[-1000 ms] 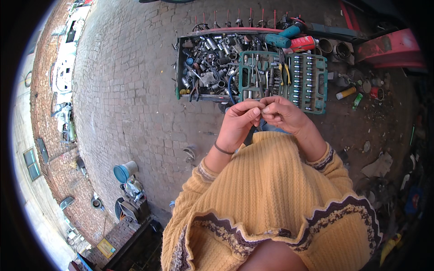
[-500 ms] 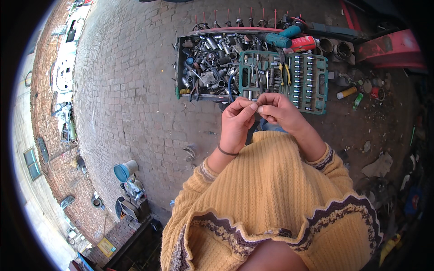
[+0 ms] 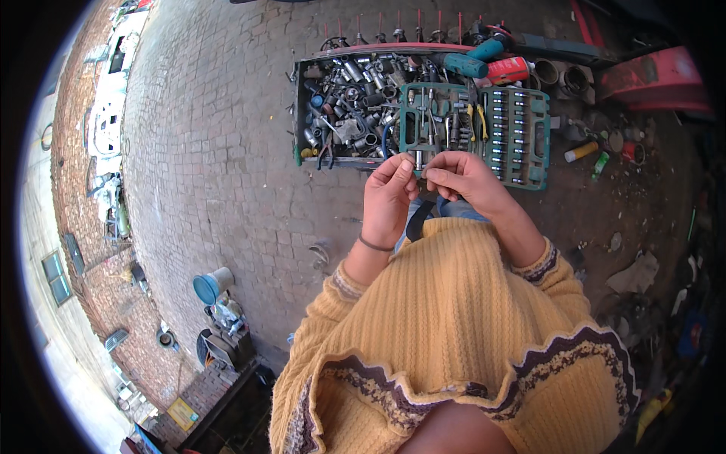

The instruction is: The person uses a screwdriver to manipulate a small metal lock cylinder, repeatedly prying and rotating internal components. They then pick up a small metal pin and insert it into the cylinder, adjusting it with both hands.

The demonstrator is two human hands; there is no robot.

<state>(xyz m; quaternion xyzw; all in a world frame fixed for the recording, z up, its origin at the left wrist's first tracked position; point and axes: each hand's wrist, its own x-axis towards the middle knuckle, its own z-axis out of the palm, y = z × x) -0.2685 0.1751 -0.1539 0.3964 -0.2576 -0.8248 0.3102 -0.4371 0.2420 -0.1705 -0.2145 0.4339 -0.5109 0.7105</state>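
Both hands are raised close together in front of my yellow sweater, just before the green socket case. My left hand (image 3: pixel 389 198) is closed, its thumb pressed against the bent fingers. My right hand (image 3: pixel 467 181) pinches thumb to fingertips, a small gap away from the left. Whatever either one holds is too small or hidden to make out. Behind them the open green socket case (image 3: pixel 538 144) holds rows of silver sockets (image 3: pixel 497 133) and yellow-handled pliers (image 3: pixel 482 121).
Left of the case, a wide metal tray (image 3: pixel 340 162) is heaped with loose sockets and metal parts. A teal power tool (image 3: pixel 465 66) and a red can (image 3: pixel 507 70) lie behind the case. A bucket (image 3: pixel 214 285) stands on the brick paving at left.
My hands have drawn slightly apart; their fingertips met before, and a gap now shows between them. The left has shifted a little left.
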